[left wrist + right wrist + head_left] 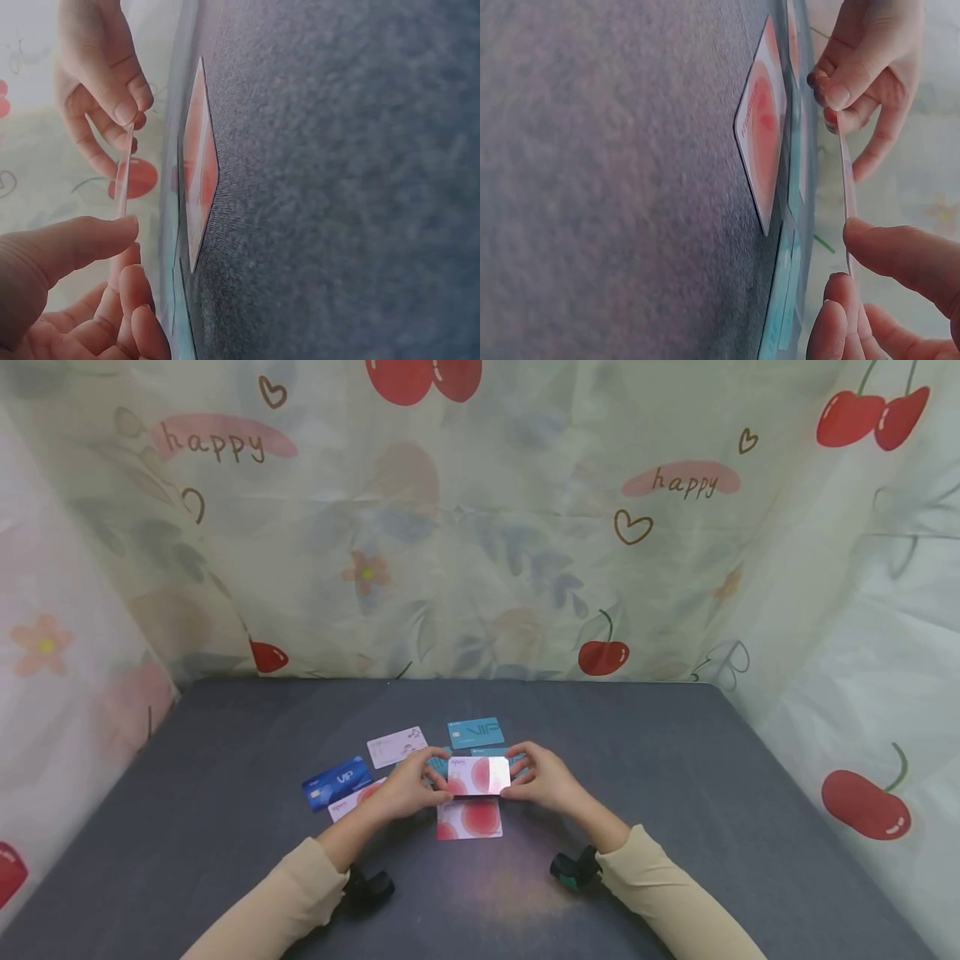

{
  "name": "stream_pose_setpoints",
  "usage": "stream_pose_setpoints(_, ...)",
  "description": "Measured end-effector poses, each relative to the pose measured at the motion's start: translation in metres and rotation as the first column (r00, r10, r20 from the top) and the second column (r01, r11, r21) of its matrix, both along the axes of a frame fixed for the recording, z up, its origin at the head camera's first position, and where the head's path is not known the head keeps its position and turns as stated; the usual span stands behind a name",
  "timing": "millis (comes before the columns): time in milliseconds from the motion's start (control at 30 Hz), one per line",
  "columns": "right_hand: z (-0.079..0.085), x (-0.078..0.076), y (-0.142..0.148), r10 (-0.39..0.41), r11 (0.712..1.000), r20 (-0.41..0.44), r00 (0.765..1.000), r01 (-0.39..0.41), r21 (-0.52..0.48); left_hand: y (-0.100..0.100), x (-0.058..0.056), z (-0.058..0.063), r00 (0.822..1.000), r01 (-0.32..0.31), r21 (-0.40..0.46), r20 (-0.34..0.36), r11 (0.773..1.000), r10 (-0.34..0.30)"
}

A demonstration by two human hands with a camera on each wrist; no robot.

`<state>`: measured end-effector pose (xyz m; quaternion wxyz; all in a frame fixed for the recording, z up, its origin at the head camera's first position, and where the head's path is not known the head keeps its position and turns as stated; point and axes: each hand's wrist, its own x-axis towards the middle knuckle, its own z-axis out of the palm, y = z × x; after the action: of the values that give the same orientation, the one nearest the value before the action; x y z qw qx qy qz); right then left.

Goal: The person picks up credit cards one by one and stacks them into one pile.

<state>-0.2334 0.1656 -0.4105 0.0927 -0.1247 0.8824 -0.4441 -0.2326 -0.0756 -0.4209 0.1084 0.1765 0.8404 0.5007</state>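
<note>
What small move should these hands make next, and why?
Probably lower the held pink-and-white card gently to the table: the left hand and right hand pinch its opposite ends, the wrist views show it raised, and a similar card lies nearby.

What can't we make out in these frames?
- Head: much of the rightmost teal card, behind the held pink-and-white card and right hand.
- Head: part of the leftmost pink-and-white card, behind the left hand and forearm.
- Head: the held card's fine print; too small.
- Both wrist views: the held card's design; nearly edge-on.
</note>
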Motion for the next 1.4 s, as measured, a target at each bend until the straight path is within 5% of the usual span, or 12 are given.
stream_pose_setpoints(1167, -0.009, 0.013, -0.012, 0.05, 0.998, 0.051, 0.997, -0.051, 0.025, -0.013, 0.02, -0.003, 0.997, -0.004, -0.072, 0.072, 0.997, 0.01)
stream_pose_setpoints(1400, -0.008, 0.016, -0.011, 0.056, 0.998, 0.071, 0.996, -0.059, 0.037, -0.012, 0.023, -0.003, 0.999, 0.019, -0.096, 0.04, 0.995, -0.015)
